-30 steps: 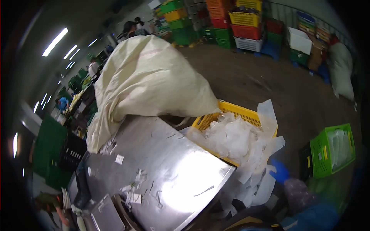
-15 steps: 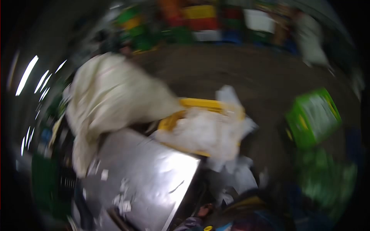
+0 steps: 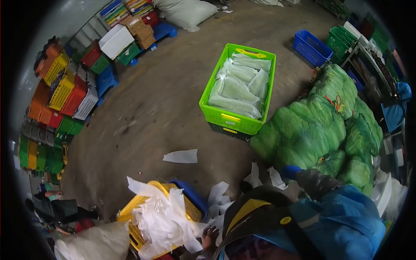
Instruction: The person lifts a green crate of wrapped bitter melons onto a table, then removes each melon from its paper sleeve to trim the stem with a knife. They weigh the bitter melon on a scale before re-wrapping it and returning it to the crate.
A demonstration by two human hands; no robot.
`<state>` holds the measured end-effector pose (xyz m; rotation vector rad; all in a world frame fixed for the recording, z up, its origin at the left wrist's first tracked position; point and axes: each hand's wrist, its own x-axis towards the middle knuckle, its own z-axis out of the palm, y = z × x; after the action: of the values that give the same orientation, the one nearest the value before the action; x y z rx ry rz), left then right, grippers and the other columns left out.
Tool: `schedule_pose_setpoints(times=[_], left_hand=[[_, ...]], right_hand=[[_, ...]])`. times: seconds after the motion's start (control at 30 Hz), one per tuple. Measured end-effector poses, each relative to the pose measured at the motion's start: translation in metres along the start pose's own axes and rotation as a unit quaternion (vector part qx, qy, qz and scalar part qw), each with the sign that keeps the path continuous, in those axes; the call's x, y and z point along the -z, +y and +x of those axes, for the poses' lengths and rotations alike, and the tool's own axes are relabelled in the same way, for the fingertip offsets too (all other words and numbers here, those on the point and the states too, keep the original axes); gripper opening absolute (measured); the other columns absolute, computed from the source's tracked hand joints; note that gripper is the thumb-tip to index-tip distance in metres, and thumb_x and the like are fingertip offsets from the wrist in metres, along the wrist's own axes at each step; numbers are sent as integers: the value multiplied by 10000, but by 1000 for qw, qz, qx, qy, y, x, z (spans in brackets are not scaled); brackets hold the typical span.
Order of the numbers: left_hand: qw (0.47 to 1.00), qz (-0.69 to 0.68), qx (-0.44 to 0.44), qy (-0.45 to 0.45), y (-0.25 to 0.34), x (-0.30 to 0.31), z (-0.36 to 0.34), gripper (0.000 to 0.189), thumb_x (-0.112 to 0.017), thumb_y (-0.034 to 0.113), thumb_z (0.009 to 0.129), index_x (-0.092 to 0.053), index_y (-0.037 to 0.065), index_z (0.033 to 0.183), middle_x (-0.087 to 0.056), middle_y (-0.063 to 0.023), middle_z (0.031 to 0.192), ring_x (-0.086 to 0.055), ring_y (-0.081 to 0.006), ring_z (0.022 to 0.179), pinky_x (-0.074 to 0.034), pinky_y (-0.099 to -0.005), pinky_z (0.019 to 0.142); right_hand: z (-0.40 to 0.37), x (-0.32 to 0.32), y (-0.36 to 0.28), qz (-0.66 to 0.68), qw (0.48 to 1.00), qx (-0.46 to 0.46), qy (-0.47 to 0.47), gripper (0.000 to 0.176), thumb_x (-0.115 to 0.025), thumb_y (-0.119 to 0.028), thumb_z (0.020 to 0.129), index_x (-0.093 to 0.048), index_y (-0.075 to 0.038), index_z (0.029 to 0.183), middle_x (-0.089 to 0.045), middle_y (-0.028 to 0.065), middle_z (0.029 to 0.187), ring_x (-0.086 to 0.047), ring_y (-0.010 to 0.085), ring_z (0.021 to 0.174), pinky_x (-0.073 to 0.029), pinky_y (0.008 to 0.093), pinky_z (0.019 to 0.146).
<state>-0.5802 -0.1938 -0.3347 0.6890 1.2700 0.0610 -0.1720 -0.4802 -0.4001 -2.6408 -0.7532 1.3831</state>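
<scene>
My left hand is low in the head view, just right of a yellow crate heaped with white foam net sleeves. Its fingers are somewhat apart, and I make out nothing held in them. On the right, my right arm reaches forward in a dark sleeve and ends in what looks like a blue-gloved hand. That hand is at the near edge of bulging green mesh sacks; its fingers are not distinct. Ahead stands a bright green crate full of white-wrapped items, stacked on a dark crate.
Loose white sleeves lie on the floor. A pale sack sits at lower left, near another person. Stacked coloured crates line the left wall. A blue basket and green baskets stand at back right.
My view has swung right and sharpened. The green crate now appears near the centre, the yellow crate at lower left, and the steel table has left view.
</scene>
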Motion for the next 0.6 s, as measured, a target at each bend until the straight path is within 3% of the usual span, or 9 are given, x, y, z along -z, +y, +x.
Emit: schedule_pose_setpoints(times=[0.07,0.2,0.27,0.3,0.33,0.4,0.47,0.53,0.6], left_hand=[[1000,13,11,11,28,-16,8,354,-494,143,848,-384,5,1155,-536,-181,1069,-562,-293,926,-457,-369,790],[997,-25,19,-64,71,-20,50,293,-472,160,857,-426,14,1107,-550,-149,1029,-570,-266,891,-461,-330,766],[994,54,32,-93,80,-11,97,250,-468,146,856,-460,24,1074,-555,-136,1018,-570,-253,872,-462,-335,771],[935,-88,-10,-344,70,17,149,220,-472,157,858,-488,36,1041,-568,-120,993,-572,-221,854,-463,-330,775],[935,-81,-2,-344,84,19,158,220,-472,157,858,-488,36,1041,-568,-120,993,-572,-221,854,-463,-330,775],[977,-6,8,-213,119,-40,199,230,-493,189,861,-495,45,1040,-571,-105,991,-571,-185,871,-460,-314,774],[977,99,12,-189,177,-113,185,259,-518,212,857,-499,44,1053,-551,-106,1034,-556,-186,920,-442,-313,816],[971,92,8,-219,205,-166,198,271,-533,207,853,-494,57,1076,-552,-69,987,-537,-182,937,-432,-306,798],[960,87,29,-266,218,-215,221,283,-525,214,857,-486,56,1088,-537,-75,1024,-504,-182,1003,-401,-322,866]], right_hand=[[4,16,-6,30,999,-21,19,310,-533,-379,764,-618,-161,968,-611,107,960,-572,302,893,-447,379,777],[24,40,-30,76,997,-12,27,375,-522,-379,770,-595,-147,1054,-599,122,1015,-548,320,968,-436,380,839],[32,49,-46,73,996,12,57,369,-511,-376,772,-596,-129,1032,-595,135,1009,-549,329,951,-438,388,832],[48,48,-38,62,997,20,47,349,-507,-375,772,-600,-125,996,-598,143,984,-555,334,926,-445,395,806],[65,45,-36,56,997,29,40,332,-502,-374,771,-604,-121,960,-600,150,960,-561,339,901,-451,401,781],[62,67,-48,74,994,24,83,295,-500,-367,768,-599,-120,895,-605,160,902,-568,350,848,-456,413,723],[51,78,-57,114,986,4,122,249,-506,-347,773,-598,-134,863,-609,155,867,-576,346,818,-455,414,692],[44,92,-60,146,985,20,90,257,-531,-328,772,-603,-131,921,-613,148,877,-581,330,818,-462,395,711],[40,103,-59,148,983,-7,108,307,-559,-310,769,-593,-119,1007,-621,133,896,-589,310,831,-467,373,734]])
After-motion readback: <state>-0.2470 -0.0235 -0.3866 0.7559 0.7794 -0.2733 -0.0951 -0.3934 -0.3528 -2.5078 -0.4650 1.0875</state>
